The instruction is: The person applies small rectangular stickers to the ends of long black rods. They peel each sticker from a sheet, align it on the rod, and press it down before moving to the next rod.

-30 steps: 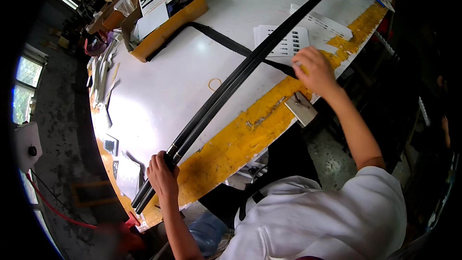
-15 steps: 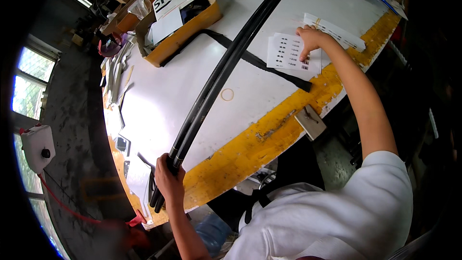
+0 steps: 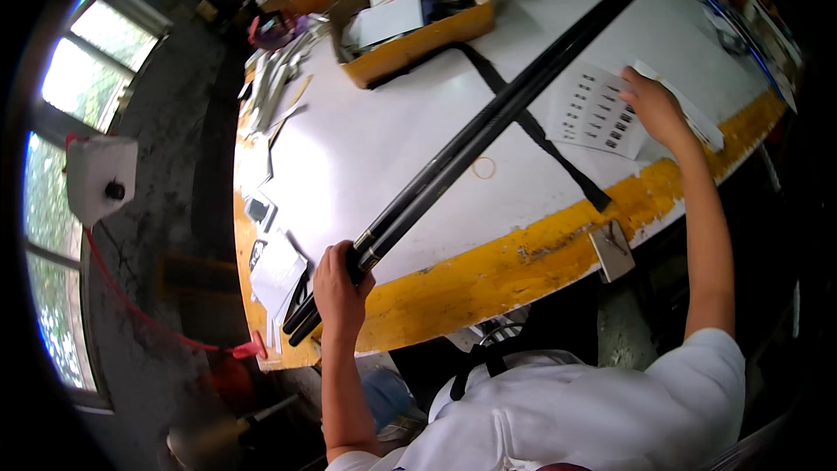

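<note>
Left hand (image 3: 338,290) clenched round long black rods (image 3: 488,126) w/ elbow bent; right hand (image 3: 656,109) flat, pressing label sheet (image 3: 593,109).

Camera: one view only, worn on the head, a wide fisheye.
Direction: it looks steeply down on the white table (image 3: 366,148) with yellow edge, from above the person's shoulders.
Distance: near; the left hand (image 3: 338,290) sits at 6 o'clock, the right hand (image 3: 656,109) at 2 o'clock.
Rim: windows (image 3: 83,78) bend at 9 o'clock.
Shared part: no second view.
</note>
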{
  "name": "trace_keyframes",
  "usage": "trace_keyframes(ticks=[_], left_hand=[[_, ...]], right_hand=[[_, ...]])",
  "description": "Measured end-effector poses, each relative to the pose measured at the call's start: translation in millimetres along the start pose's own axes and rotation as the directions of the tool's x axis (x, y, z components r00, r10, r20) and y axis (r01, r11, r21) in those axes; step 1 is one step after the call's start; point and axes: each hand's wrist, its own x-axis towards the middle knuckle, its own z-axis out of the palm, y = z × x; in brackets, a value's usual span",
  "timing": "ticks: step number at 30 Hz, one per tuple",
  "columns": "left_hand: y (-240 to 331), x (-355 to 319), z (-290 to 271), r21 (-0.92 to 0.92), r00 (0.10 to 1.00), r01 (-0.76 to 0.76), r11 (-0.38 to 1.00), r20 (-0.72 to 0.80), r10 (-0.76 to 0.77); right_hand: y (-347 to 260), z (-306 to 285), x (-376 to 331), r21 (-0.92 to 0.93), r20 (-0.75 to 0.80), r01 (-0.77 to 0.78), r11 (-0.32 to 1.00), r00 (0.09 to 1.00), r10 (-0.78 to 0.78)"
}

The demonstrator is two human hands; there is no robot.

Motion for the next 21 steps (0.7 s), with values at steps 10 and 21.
trace_keyframes(ticks=[10,21], left_hand=[[7,-3,-16,-0.048,0.999,0.047,0.998,-0.003,-0.047],[7,-9,-21,-0.073,0.997,-0.035,0.997,-0.078,0.029]], right_hand=[[-37,-12,-15,0.238,0.071,-0.186,0.953,0.982,0.174],[15,14,-11,-0.221,-0.109,0.076,0.972,0.989,-0.102]])
